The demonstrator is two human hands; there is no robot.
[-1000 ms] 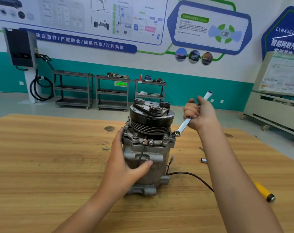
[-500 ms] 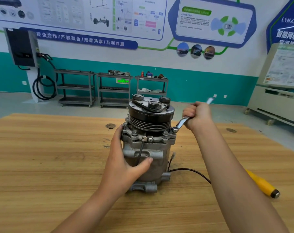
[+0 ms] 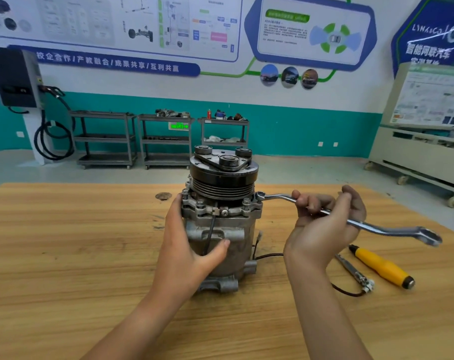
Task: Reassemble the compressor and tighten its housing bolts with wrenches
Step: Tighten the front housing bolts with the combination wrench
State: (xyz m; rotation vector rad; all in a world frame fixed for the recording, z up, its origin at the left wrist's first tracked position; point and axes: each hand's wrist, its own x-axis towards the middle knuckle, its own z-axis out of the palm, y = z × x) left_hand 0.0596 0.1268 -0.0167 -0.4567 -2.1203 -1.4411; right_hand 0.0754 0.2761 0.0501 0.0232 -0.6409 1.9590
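A grey metal compressor point(image 3: 228, 229) stands upright on the wooden table point(image 3: 64, 255), its black pulley and clutch on top. Several bolts ring its upper housing flange. My left hand point(image 3: 187, 245) wraps the left side of the body, thumb across the front. My right hand point(image 3: 324, 224) grips the shaft of a silver ring wrench point(image 3: 387, 228). The wrench's ring end sits on a bolt at the flange's right edge point(image 3: 259, 196); its far end sticks out to the right.
A yellow-handled tool point(image 3: 382, 267) and a thin metal tool point(image 3: 350, 268) lie on the table right of the compressor. A black cable point(image 3: 343, 291) trails from the compressor toward them. Shelving carts point(image 3: 166, 139) and a cabinet point(image 3: 423, 152) stand on the floor beyond the table.
The wrench has swung from pointing up and away to lying nearly level, pointing right, and my right hand has moved right and lower with it. My left hand stays on the compressor.
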